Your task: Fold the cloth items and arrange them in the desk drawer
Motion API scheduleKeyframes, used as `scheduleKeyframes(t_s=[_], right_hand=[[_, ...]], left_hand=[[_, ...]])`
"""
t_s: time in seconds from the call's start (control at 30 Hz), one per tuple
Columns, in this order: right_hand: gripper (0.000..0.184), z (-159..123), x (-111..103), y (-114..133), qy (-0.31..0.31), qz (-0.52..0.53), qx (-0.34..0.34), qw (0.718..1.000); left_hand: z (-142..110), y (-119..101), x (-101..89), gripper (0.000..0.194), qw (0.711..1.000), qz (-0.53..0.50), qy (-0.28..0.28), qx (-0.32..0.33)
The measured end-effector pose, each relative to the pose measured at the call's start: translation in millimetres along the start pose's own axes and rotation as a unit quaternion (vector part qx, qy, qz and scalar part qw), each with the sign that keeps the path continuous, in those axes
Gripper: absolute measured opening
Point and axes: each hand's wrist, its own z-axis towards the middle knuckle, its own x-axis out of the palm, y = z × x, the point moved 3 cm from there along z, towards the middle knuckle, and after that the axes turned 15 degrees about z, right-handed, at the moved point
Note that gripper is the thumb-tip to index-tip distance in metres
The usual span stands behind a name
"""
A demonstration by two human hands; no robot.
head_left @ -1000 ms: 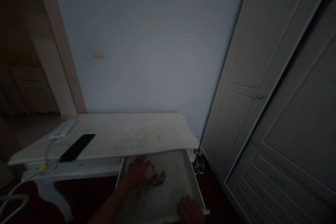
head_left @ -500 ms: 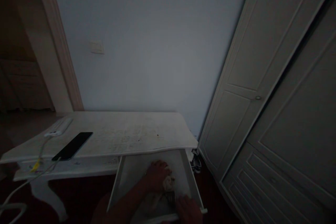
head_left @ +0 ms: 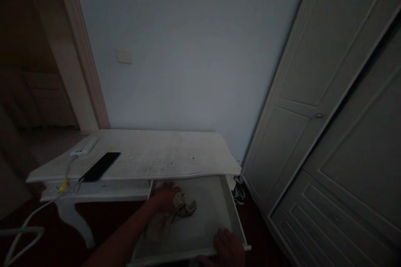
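Observation:
The room is dim. A white desk has its right drawer pulled out. My left hand reaches into the drawer and is closed on a crumpled cloth pressed against the drawer's bottom. My right hand rests on the drawer's front edge at its right corner, fingers curled over it.
A black phone and a white power strip with a cable lie on the desk's left end. A white wardrobe stands close on the right. A doorway opens at the left. Shoes lie on the floor by the wardrobe.
My left hand slid the cloth from the drawer's right front back to its left rear. The right hand stayed on the drawer's front corner. My view shifted slightly left.

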Motion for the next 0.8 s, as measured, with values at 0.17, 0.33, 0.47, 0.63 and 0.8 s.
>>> scheduleKeyframes(t_s=[0.17, 0.33, 0.47, 0.63, 0.8], right_hand=[[0.062, 3, -5, 0, 0.027, 0.022, -0.011, 0.999], [0.058, 3, -6, -1, 0.02, 0.028, -0.009, 0.999], [0.06, 2, -3, -2, 0.024, 0.023, -0.023, 0.999], [0.056, -6, 0, -8, 0.025, -0.002, -0.042, 0.999], [0.026, -12, 5, -14, 0.02, -0.027, -0.051, 0.998]], left_hand=[[-30, -61, 15.7, 0.072, 0.992, 0.019, -0.012, 0.123], [-28, -105, 18.7, 0.063, 0.977, 0.033, -0.069, 0.2], [-3, -126, 11.2, 0.059, 0.973, 0.009, -0.095, 0.209], [32, -157, -5.0, 0.055, 0.981, -0.032, -0.117, 0.15], [51, -142, -14.8, 0.066, 0.987, -0.047, -0.134, 0.08]])
